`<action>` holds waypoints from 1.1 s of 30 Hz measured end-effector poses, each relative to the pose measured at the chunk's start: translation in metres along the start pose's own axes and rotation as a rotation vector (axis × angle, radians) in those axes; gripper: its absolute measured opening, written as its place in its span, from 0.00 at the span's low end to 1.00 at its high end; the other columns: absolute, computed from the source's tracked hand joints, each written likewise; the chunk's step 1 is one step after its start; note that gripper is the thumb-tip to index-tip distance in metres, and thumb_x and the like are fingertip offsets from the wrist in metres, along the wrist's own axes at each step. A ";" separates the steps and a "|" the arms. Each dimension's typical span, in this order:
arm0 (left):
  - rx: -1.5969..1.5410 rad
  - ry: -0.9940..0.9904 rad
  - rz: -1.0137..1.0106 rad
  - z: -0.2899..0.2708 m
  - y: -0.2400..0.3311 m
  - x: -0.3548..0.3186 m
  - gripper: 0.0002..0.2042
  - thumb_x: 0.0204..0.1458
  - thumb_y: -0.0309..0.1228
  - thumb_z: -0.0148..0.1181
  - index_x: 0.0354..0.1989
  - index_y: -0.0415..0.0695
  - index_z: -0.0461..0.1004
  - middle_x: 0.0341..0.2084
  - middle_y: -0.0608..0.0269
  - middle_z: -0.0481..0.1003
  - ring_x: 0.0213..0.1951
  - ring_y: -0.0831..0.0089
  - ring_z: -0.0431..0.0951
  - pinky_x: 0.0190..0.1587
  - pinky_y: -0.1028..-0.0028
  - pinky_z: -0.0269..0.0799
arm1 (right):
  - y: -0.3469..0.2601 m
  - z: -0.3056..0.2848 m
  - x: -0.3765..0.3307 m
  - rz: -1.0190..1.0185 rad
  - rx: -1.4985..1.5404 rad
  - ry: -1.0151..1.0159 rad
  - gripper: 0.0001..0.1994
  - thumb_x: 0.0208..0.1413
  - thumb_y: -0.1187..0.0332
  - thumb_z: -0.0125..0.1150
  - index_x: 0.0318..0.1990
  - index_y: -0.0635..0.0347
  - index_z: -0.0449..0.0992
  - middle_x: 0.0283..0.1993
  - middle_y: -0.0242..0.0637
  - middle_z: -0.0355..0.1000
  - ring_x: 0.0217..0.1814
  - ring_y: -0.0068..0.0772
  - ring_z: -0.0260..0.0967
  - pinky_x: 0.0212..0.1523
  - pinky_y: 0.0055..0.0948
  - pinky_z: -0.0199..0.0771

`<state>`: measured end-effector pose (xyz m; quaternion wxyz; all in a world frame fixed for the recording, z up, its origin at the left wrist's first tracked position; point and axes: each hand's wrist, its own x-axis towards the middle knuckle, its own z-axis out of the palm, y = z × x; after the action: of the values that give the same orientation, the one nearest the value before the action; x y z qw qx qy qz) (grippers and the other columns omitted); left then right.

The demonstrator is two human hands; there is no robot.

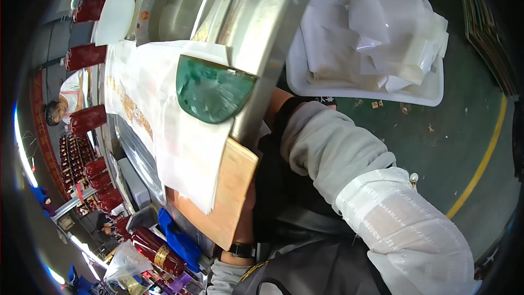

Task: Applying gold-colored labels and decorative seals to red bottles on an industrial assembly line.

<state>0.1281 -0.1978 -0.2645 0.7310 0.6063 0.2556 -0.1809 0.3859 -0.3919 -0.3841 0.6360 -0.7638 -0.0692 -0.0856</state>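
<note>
My right hand [277, 105] reaches beneath the metal edge of the worktop, with its fingers hidden. Below a black wristband and grey cuff, a white oversleeve covers that arm. My left hand [248, 207] shows only partly behind a light wooden board [238, 186], so whether it grips the board cannot be seen; a dark watch is on its wrist. Overlapping the board lies a stack of white sheets [188, 155]. A green half-round scraper-like piece [214, 90] rests on the sheets near the worktop edge. Gold patterned strips [130, 106] lie on the white sheets farther left.
A white plastic tub [365, 94] heaped with crumpled backing sheets [376, 27] stands on the green floor to the right. A metal basin [183, 5] is at the far side. Several dark red jars [87, 120] line the left, with a co-worker [71, 93] beyond.
</note>
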 end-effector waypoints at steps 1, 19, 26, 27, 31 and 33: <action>-0.053 -0.107 -0.012 -0.015 -0.001 0.001 0.23 0.64 0.36 0.45 0.66 0.42 0.56 0.64 0.53 0.59 0.66 0.57 0.58 0.70 0.57 0.51 | -0.011 0.018 -0.015 0.013 -0.006 -0.040 0.14 0.51 0.66 0.58 0.45 0.58 0.80 0.49 0.49 0.75 0.53 0.46 0.74 0.51 0.41 0.74; -0.272 -0.226 -0.158 0.001 0.000 0.054 0.20 0.63 0.36 0.46 0.61 0.42 0.63 0.47 0.55 0.74 0.50 0.62 0.73 0.55 0.61 0.70 | -0.038 -0.021 -0.037 0.516 -0.275 -0.235 0.13 0.51 0.66 0.58 0.43 0.59 0.80 0.49 0.47 0.76 0.53 0.44 0.74 0.50 0.40 0.75; 0.833 0.292 0.096 0.036 0.008 0.019 0.26 0.57 0.36 0.56 0.64 0.46 0.61 0.55 0.53 0.71 0.55 0.53 0.71 0.59 0.60 0.64 | -0.062 -0.090 -0.115 0.503 -0.135 -0.356 0.20 0.53 0.57 0.60 0.45 0.65 0.77 0.41 0.50 0.77 0.46 0.44 0.76 0.47 0.37 0.75; 1.223 0.182 0.417 0.027 0.007 0.030 0.25 0.56 0.36 0.58 0.63 0.49 0.62 0.50 0.57 0.71 0.54 0.67 0.69 0.54 0.67 0.66 | -0.072 -0.098 -0.122 0.495 -0.116 -0.358 0.20 0.53 0.57 0.60 0.45 0.65 0.77 0.41 0.50 0.77 0.46 0.44 0.76 0.47 0.37 0.75; 1.655 -0.149 0.831 0.076 0.011 0.016 0.28 0.56 0.33 0.59 0.66 0.49 0.60 0.53 0.54 0.69 0.57 0.65 0.67 0.58 0.64 0.64 | -0.082 -0.127 -0.158 0.731 0.268 -0.256 0.21 0.52 0.53 0.62 0.42 0.64 0.78 0.42 0.50 0.76 0.45 0.41 0.75 0.45 0.37 0.73; 1.477 -0.275 0.557 0.077 0.010 0.017 0.31 0.56 0.35 0.59 0.68 0.48 0.57 0.57 0.51 0.66 0.60 0.60 0.64 0.62 0.62 0.59 | -0.089 -0.135 -0.163 0.683 0.342 -0.219 0.21 0.53 0.52 0.62 0.43 0.63 0.77 0.42 0.50 0.76 0.45 0.42 0.75 0.45 0.38 0.73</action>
<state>0.1592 -0.2700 -0.2560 0.1838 0.9474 -0.1833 -0.1873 0.2016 -0.5084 -0.3101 0.7345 -0.6308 0.1081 0.2256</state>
